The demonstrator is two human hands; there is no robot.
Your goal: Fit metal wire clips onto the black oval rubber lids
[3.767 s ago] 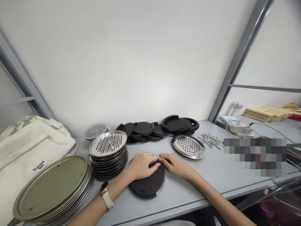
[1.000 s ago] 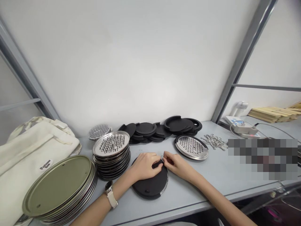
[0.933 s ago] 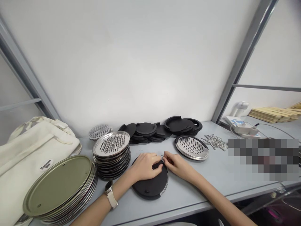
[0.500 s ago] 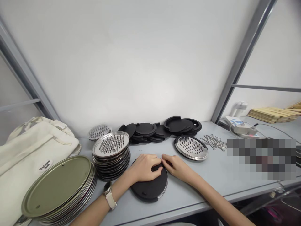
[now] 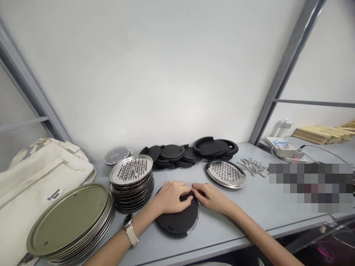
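Note:
A round black plastic disc (image 5: 179, 220) with a thin silvery rim along its right side lies on the table in front of me. My left hand (image 5: 174, 196), a watch on its wrist, rests across the disc's upper part with its fingers curled and gripping near the far edge. There, my right hand (image 5: 206, 195) pinches with its fingertips close to the left ones; whatever is between them is hidden. Just beyond the right hand lies a round metal grater plate (image 5: 226, 173) in a black holder. Thin bent metal clips (image 5: 253, 167) form a small pile beside it.
Left of the disc stands a stack of round grater plates (image 5: 134, 170), with another perforated plate (image 5: 117, 155) behind. Black round holders (image 5: 172, 152) line the wall. Olive oval trays (image 5: 72, 218) and a cream bag (image 5: 41, 170) are at far left. Wooden pieces (image 5: 318, 135) lie right.
Both hands keep nearly the same grip at the disc's far edge. The whole view has shifted very slightly; nothing else has visibly moved.

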